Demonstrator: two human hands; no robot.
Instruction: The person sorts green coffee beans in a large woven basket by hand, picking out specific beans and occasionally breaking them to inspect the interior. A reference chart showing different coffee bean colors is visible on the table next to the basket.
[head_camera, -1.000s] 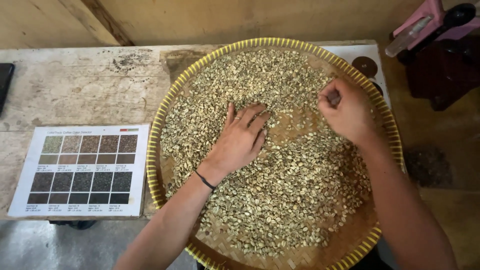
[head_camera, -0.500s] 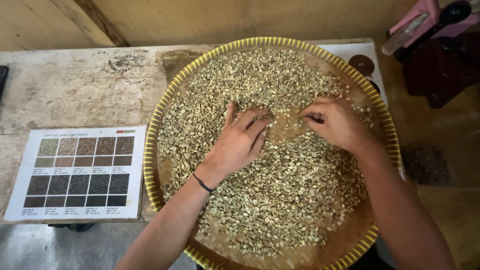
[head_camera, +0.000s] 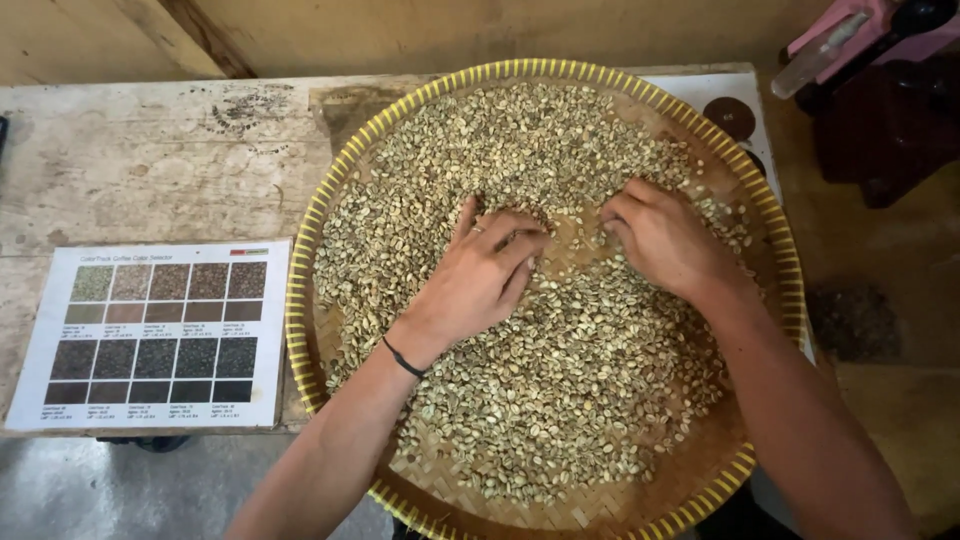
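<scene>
A round woven tray (head_camera: 330, 190) with a yellow rim holds a wide layer of pale green coffee beans (head_camera: 540, 400). My left hand (head_camera: 480, 280) lies flat on the beans near the tray's middle, fingers spread and pointing up and right, a thin black band on its wrist. My right hand (head_camera: 665, 240) rests palm down on the beans just to the right, fingers curled toward the left hand. Between the fingertips a small patch of bare weave shows. I see nothing gripped in either hand.
The tray sits on a worn wooden table (head_camera: 150, 160). A printed colour chart (head_camera: 155, 335) of brown and dark swatches lies at the left. A white sheet with dark round spots (head_camera: 735, 115) pokes out behind the tray. Dark and pink objects (head_camera: 880, 80) stand at the far right.
My right hand has come down from the tray's upper right, where its fingers were pinched, and now lies on the beans close to the left hand. The left hand has barely moved.
</scene>
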